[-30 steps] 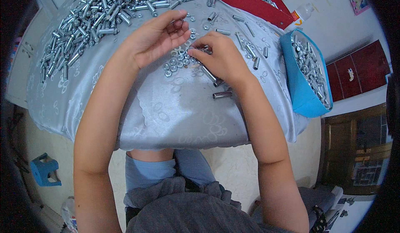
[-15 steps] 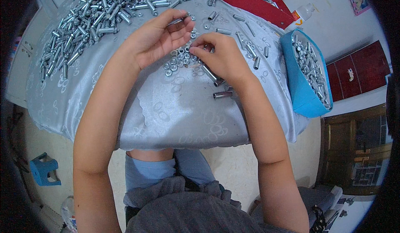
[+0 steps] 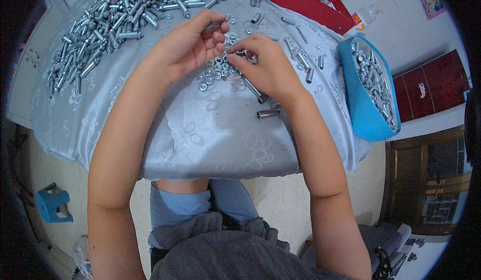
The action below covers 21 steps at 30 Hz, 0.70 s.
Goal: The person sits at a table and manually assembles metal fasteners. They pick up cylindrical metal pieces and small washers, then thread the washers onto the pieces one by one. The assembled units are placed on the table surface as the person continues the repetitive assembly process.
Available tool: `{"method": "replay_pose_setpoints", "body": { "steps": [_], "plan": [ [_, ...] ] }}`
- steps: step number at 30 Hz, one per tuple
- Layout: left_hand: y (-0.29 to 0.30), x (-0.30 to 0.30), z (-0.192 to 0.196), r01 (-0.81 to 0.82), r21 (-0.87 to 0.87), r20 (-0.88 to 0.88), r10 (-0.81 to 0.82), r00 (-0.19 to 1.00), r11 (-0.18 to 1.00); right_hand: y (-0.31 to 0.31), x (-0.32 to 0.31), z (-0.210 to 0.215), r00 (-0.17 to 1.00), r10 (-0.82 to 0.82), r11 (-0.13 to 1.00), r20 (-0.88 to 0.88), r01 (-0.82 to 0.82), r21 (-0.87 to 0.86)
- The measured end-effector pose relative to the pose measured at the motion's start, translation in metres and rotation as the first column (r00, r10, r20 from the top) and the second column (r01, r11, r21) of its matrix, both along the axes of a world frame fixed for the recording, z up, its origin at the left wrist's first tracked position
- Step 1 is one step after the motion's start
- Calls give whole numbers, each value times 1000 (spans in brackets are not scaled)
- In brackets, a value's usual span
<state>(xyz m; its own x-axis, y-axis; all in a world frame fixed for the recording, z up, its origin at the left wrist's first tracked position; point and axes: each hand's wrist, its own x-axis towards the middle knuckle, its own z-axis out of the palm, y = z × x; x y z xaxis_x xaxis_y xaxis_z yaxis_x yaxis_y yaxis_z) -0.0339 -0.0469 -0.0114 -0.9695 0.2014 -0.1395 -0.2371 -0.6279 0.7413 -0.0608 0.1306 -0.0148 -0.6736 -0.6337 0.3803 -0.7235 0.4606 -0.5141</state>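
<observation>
My left hand (image 3: 188, 47) holds a slim metal bolt (image 3: 214, 25) between thumb and fingers above the table. My right hand (image 3: 265, 67) pinches something small among a cluster of loose nuts (image 3: 216, 71) on the pale blue tablecloth (image 3: 200, 129); what sits in its fingertips is too small to tell. Two short metal sleeves (image 3: 265, 105) lie just below my right wrist. A big heap of bolts (image 3: 115, 19) covers the table's far left.
A blue bin (image 3: 368, 87) full of metal parts hangs at the table's right edge. A red tray (image 3: 305, 2) with parts sits at the back right, a small bottle (image 3: 363, 17) beside it. A blue stool (image 3: 52, 202) stands on the floor at left.
Both hands stay over the nuts. My right hand's fingers have shifted slightly left toward the left hand's fingertips.
</observation>
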Motion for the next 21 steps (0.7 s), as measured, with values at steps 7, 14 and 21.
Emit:
{"method": "replay_pose_setpoints", "body": {
  "steps": [7, 14, 21],
  "plan": [
    [4, 2, 3, -93, -26, 24, 94, 995, 995, -6, 1, -8, 973, 105, 994, -208, -96, 54],
    [3, 3, 2, -102, -50, -16, 101, 995, 994, -10, 3, -8, 977, 107, 993, -183, -97, 59],
    [3, 3, 1, -161, -143, -42, 156, 987, 977, -10, 4, 7, 1000, 6, 984, -17, -9, -177]
  ]
}}
